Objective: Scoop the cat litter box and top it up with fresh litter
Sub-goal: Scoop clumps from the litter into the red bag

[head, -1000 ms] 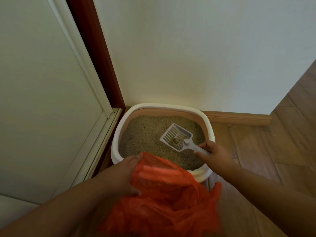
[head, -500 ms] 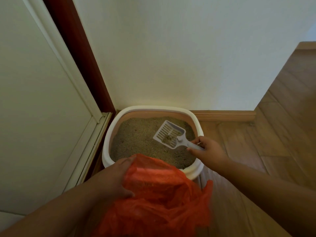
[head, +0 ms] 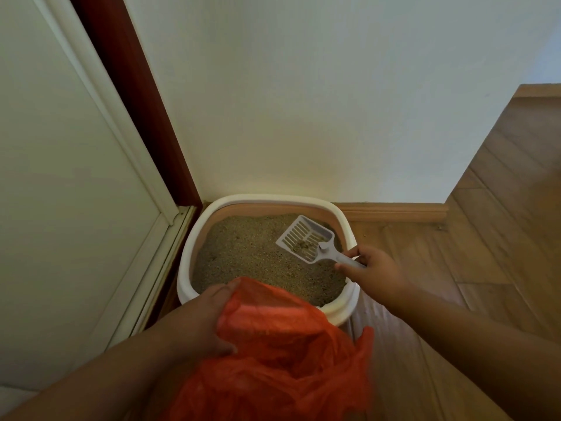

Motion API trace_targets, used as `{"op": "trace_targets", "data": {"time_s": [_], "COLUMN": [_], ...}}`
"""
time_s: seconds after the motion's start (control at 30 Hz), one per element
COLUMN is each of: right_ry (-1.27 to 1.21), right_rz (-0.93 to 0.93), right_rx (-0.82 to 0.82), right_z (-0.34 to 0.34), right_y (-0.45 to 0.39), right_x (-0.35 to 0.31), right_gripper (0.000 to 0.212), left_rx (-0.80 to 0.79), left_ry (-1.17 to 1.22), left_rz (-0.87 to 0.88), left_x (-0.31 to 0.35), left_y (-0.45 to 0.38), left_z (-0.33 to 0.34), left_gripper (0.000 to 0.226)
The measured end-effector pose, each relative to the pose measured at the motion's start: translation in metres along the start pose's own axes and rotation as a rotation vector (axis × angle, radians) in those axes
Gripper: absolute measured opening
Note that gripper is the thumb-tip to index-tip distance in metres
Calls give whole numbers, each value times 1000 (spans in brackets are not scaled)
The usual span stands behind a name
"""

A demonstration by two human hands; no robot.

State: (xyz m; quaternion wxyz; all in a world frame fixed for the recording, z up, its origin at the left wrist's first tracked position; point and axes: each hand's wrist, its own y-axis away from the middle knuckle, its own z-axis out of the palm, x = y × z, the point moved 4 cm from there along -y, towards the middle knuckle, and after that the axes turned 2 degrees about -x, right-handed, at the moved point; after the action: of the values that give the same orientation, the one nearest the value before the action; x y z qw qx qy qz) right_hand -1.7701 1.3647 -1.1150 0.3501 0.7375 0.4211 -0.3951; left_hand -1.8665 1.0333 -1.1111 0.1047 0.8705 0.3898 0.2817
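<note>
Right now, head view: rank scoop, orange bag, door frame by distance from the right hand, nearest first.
1. Scoop: gripped by the right hand at its handle, over the litter.
2. Orange bag: lower left, held by the left hand.
3. Door frame: far left, past the litter box.

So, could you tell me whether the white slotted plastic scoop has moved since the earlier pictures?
Yes, slightly: the white slotted plastic scoop now sits nearer the far-right rim of the white litter box.
</note>
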Motion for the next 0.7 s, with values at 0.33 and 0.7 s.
{"op": "trace_targets", "data": {"time_s": [0.33, 0.7], "right_ry": [6, 411], "right_rz": [-18, -300], "right_rx": [-151, -527], "right_z": [3, 9], "right_y": [2, 19], "right_x": [2, -22], "right_gripper": [18, 21], "left_rx": [-21, -157], "left_ry": [-7, 175], "left_rz": [-29, -134], "left_x": [3, -6], "left_y": [1, 6], "left_z": [0, 2], "left_gripper": [130, 150]}}
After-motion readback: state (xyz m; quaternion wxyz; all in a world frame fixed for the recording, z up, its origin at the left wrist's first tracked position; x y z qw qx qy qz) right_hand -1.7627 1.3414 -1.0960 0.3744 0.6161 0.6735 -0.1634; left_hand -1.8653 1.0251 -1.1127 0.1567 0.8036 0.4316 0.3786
